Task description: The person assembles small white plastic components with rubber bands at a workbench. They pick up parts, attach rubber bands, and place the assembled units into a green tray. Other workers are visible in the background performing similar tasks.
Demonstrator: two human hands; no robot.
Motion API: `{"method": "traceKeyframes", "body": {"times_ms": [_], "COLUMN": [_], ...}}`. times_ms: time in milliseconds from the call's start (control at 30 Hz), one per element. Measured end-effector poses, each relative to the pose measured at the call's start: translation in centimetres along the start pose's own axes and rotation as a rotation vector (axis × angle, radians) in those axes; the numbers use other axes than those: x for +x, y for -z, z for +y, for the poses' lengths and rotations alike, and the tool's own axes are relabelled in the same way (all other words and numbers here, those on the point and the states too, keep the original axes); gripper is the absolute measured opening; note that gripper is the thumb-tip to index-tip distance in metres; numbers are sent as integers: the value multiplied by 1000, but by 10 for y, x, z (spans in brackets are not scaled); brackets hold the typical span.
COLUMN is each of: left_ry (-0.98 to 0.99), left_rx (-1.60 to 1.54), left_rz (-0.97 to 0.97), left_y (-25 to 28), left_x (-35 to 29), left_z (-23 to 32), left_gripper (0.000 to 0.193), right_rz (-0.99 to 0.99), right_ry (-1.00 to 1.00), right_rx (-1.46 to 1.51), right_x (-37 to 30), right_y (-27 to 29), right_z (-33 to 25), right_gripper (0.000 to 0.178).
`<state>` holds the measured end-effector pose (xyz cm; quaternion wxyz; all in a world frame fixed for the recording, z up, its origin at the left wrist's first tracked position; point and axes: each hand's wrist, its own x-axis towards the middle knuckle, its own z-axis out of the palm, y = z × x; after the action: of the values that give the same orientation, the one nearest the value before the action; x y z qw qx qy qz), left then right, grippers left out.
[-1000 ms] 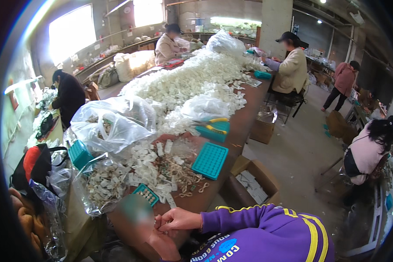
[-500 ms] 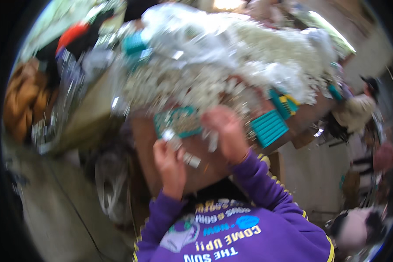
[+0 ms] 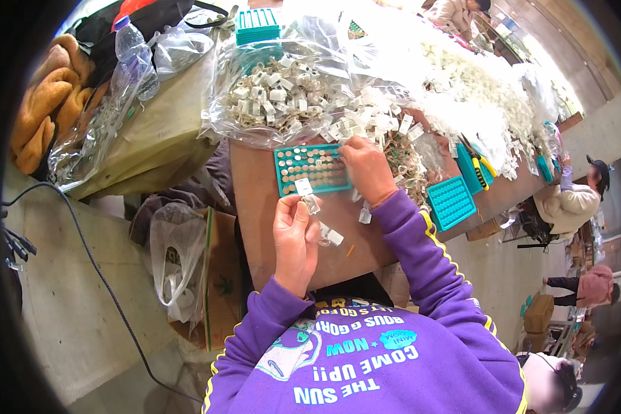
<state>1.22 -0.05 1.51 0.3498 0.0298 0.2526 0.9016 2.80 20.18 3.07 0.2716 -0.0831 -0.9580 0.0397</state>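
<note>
My left hand [image 3: 297,238] is closed in a pinch on a small white clear plastic casing [image 3: 306,193], held up just in front of a teal tray [image 3: 281,186]. A second white casing [image 3: 332,236] sticks out beside the palm, and I cannot tell whether it is joined to the first. Rows of small round copper-coloured discs [image 3: 310,168] sit in the tray. Over its right end is my right hand [image 3: 367,169], fingertips pressed together at the discs; anything in them is hidden. Below that wrist, one more clear piece [image 3: 365,214] lies on the brown table.
Heaped white casings [image 3: 276,96] lie on clear plastic beyond the tray. An empty teal tray [image 3: 452,203] and yellow-black pliers [image 3: 481,165] are at the right. Stacked teal trays [image 3: 257,26] stand far left, near a water bottle [image 3: 132,52]. Other people are at the right.
My right hand, earlier blurred and raised near the tray's right side, is now lower over the discs with fingers pinched. The left hand still holds the casing, slightly farther right.
</note>
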Motion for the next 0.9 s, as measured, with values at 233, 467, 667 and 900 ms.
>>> {"method": "traceKeyframes", "body": {"times_ms": [233, 467, 667, 900], "left_ry": [6, 34, 54, 41], "left_rx": [-14, -53, -40, -2], "left_rz": [-8, -14, -18, 3], "left_y": [1, -1, 3, 4], "left_x": [2, 2, 3, 5], "left_z": [2, 2, 5, 3], "left_gripper": [8, 11, 15, 17], "right_rz": [-54, -68, -100, -236], "right_ry": [7, 43, 97, 50], "right_rx": [91, 71, 66, 76], "right_x": [3, 11, 18, 18], "right_y": [1, 4, 9, 3], "right_z": [5, 6, 7, 4], "right_gripper": [7, 3, 4, 9]}}
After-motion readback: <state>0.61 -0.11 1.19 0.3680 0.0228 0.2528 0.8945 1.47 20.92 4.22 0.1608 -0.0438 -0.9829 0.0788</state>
